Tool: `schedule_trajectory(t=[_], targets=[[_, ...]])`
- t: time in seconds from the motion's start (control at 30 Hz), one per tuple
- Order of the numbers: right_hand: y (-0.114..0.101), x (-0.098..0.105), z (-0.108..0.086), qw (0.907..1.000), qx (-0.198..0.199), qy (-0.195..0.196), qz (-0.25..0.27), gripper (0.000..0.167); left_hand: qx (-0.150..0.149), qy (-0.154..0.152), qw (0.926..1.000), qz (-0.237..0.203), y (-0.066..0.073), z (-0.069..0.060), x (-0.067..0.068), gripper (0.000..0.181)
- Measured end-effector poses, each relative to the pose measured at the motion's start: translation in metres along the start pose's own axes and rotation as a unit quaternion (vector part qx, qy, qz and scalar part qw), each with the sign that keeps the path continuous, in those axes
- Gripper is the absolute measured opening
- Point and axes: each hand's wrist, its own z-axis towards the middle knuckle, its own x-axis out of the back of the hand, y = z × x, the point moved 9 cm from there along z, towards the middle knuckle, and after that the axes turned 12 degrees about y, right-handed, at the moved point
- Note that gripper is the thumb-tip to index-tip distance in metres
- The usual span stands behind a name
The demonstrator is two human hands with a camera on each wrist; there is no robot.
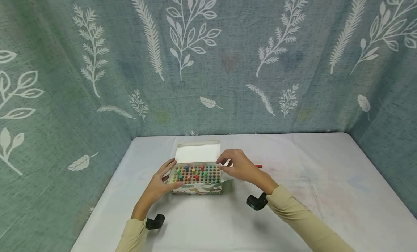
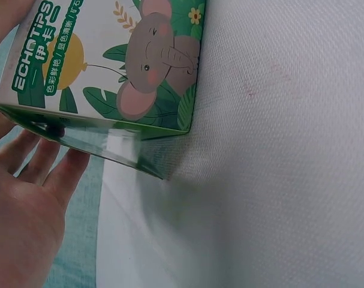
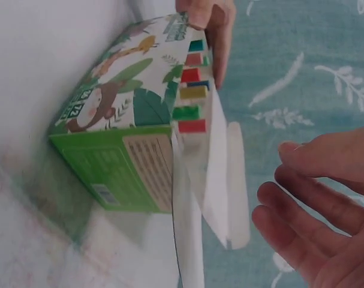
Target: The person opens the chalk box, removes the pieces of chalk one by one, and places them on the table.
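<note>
A printed cardboard box [image 1: 198, 189] stands on the table with its white lid [image 1: 198, 153] raised at the back. Several coloured sticks, perhaps crayons, poke up from a tray of round holes [image 1: 215, 171]; a red one [image 3: 192, 126] sits near the right end. My left hand [image 1: 158, 185] holds the box's left end, thumb at the front edge and fingers along the side. Beside the right rear corner hovers my right hand [image 1: 240, 166], fingers loosely bent. In the right wrist view nothing shows between its fingertips [image 3: 267, 193], which are apart from the box.
A red stick [image 1: 258, 166] lies on the white-covered table [image 1: 293, 216], partly behind my right hand. An end flap [image 1: 227, 186] sticks out from the box's right side. Leaf-patterned curtains [image 1: 228, 82] stand behind the table and along both sides.
</note>
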Motion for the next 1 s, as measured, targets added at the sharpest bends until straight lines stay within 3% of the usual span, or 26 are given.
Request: schedule_trajectory(t=[0.53, 1.0], targets=[[0.001, -0.057, 0.013, 0.996, -0.01, -0.087, -0.018, 0.017, -0.007, -0.002, 1.0, 0.0, 0.001, -0.001, 0.0, 0.086], [-0.002, -0.087, 0.011, 0.9838, 0.049, -0.114, -0.13, 0.021, -0.002, 0.001, 1.0, -0.001, 0.0, -0.002, 0.001, 0.088]])
